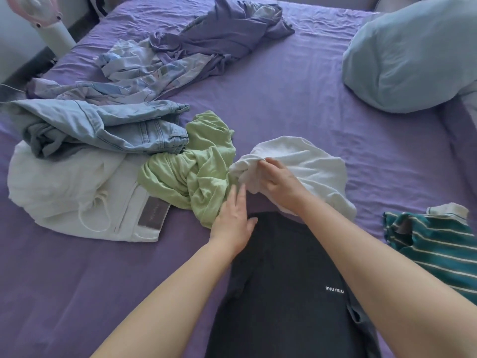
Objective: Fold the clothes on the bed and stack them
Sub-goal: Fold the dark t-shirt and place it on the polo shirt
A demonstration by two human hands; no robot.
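Observation:
A dark grey garment [286,275] with small white lettering lies flat on the purple bed [296,99] right in front of me. My left hand [233,218] rests flat and open at its far left corner, touching the crumpled green top [191,171]. My right hand [280,180] pinches a fold of the white top [309,164] that lies bunched just beyond the dark garment. To the left lie light blue jeans [103,127] over white trousers [69,192]. A green striped shirt [433,244] sits at the right.
Farther back lie a crumpled purple garment [224,32] and a pale patterned cloth [134,73]. A light blue pillow [413,55] takes up the far right. A white and pink fan [49,24] stands off the bed's far left corner.

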